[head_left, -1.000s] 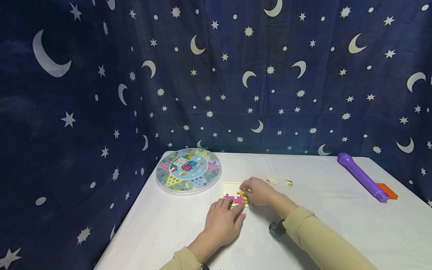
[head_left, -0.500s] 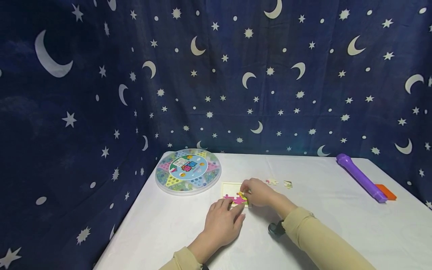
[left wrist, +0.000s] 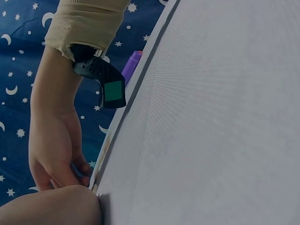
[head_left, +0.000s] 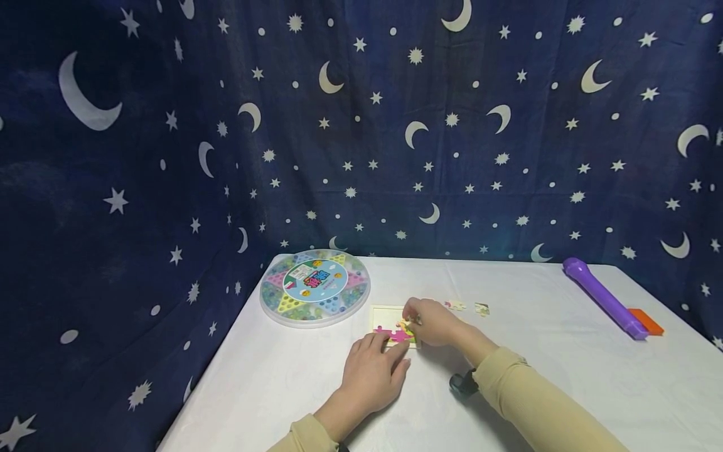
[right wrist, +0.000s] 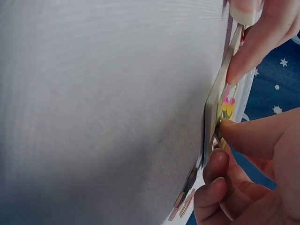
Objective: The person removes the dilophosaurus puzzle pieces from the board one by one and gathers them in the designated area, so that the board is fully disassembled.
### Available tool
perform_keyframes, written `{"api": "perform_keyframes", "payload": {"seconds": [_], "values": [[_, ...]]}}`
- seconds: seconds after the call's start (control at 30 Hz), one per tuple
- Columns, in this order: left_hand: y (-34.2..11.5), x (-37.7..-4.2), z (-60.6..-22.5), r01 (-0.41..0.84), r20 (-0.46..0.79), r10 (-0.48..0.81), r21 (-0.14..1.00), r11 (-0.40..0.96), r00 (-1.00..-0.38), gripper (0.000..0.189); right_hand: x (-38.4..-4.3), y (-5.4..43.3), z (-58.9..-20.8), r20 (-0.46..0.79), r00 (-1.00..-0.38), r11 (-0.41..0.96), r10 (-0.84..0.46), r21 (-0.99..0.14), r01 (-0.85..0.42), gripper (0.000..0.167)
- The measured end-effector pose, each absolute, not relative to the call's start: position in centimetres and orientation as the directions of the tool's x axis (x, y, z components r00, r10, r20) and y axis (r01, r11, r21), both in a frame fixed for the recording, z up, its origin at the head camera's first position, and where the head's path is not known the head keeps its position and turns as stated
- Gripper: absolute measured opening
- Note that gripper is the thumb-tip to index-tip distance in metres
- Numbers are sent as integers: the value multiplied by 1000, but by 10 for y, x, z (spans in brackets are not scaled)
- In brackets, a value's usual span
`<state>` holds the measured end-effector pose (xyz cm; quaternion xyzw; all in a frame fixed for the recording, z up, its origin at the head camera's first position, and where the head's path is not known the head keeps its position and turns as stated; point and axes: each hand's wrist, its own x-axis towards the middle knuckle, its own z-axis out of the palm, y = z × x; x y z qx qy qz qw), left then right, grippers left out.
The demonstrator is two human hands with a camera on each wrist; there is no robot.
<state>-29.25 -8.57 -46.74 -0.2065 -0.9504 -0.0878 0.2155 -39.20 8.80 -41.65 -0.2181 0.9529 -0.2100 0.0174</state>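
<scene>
A small square puzzle tray (head_left: pixel 386 309) with a pale rim lies on the white table, partly filled with pink and yellow-green puzzle pieces (head_left: pixel 399 335). My left hand (head_left: pixel 373 371) rests at its near edge, fingertips and thumb touching the rim and the pink pieces. Over the tray's right side, my right hand (head_left: pixel 433 321) pinches a puzzle piece (right wrist: pixel 218 135) between thumb and fingers, tilted at the rim in the right wrist view; its printed face is mostly hidden. Beyond that hand lie loose puzzle pieces, one pinkish and cream (head_left: pixel 455 306) and one greenish (head_left: pixel 482 309).
A round Chinese checkers board (head_left: pixel 316 287) filled with marbles lies at the back left. To the far right are a purple microphone-shaped tube (head_left: pixel 607 298) and an orange flat block (head_left: pixel 647 321). A dark blue curtain (head_left: pixel 384 138) with moons and stars hangs behind the table.
My right fingers shift slightly at the tray's right side, and the colours showing beside the fingertips turn from bright yellow to paler. My left hand stays in place.
</scene>
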Motion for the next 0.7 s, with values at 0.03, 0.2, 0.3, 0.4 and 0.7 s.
{"api": "perform_keyframes", "payload": {"seconds": [0.03, 0.2, 0.3, 0.4, 0.7], "values": [[-86, -292, -467, 430, 443, 354, 79, 900, -823, 38, -392, 88, -416, 58, -905, 815, -421, -414, -405, 18], [-85, -291, -465, 428, 434, 353, 86, 900, -829, 37, -390, 90, -413, 72, -908, 808, -413, -431, -402, 21], [-86, -291, -465, 427, 434, 352, 85, 900, -829, 37, -388, 92, -412, 74, -905, 805, -418, -432, -407, 17], [-86, -291, -465, 428, 441, 352, 82, 900, -825, 38, -389, 94, -414, 66, -904, 804, -422, -434, -407, 9], [-85, -291, -466, 431, 440, 348, 101, 897, -828, 38, -393, 106, -412, 84, -900, 784, -427, -462, -415, 6]]}}
